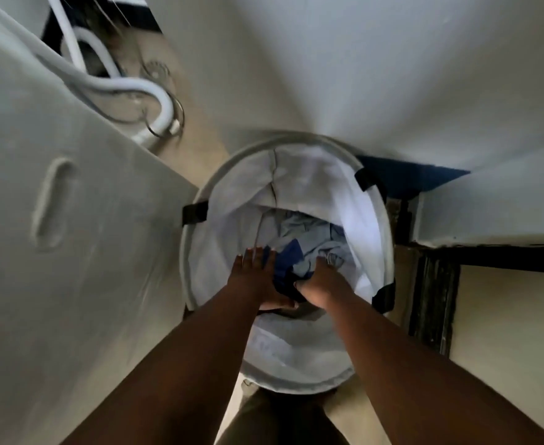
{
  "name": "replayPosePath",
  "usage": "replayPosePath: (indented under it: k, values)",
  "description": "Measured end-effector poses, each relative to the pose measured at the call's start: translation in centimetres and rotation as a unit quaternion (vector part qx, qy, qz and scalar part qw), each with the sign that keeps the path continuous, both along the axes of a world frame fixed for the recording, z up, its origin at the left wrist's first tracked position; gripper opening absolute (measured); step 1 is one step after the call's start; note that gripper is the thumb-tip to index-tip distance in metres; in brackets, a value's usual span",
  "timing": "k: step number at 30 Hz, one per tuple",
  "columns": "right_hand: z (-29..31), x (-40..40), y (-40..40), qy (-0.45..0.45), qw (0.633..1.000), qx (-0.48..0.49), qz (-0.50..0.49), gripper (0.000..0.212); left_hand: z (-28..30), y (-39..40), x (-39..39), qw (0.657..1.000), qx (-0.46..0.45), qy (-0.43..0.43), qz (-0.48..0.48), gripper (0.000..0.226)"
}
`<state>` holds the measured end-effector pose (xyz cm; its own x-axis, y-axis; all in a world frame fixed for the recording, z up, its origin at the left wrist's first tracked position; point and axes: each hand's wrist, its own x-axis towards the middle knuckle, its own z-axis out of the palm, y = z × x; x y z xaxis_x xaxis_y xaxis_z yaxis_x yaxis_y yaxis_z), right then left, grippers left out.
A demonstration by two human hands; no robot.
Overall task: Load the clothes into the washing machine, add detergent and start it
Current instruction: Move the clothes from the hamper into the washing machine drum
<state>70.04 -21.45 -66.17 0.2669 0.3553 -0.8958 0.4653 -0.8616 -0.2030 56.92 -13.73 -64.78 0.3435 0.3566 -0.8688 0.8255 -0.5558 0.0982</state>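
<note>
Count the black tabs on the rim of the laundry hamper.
3 on the hamper: one on the left rim, one at the upper right, one at the lower right. The arms cover part of the near rim, so another may be hidden.

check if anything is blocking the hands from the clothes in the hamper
Nothing visible does. Both the left hand and right hand are already inside the open white hamper, on the clothes.

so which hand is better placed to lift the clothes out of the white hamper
Right hand: it is curled into the blue and pale clothes in the round white fabric hamper; the left hand lies flat, fingers extended.
</note>
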Motion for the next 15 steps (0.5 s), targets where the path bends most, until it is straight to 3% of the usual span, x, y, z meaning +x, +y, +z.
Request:
replayPosePath:
  k: [6, 11, 15]
  values:
    - [-7.4, 1.6, 2.7, -0.044, 0.995, -0.05, -0.07, 0.08, -7.7, 0.5, 1.0, 0.997, -0.053, 0.003, 0.049, 0.13]
    - [-12.6, 1.8, 4.2, -0.056, 0.996, -0.065, -0.03, 0.09, -11.9, 1.8, 0.6, 0.999, -0.049, -0.006, -0.018, 0.129]
    - [-15.6, 1.5, 4.4, -0.055, 0.998, -0.036, -0.007, 0.092, -14.1, 1.7, 0.1, 0.994, -0.106, -0.01, 0.012, 0.122]
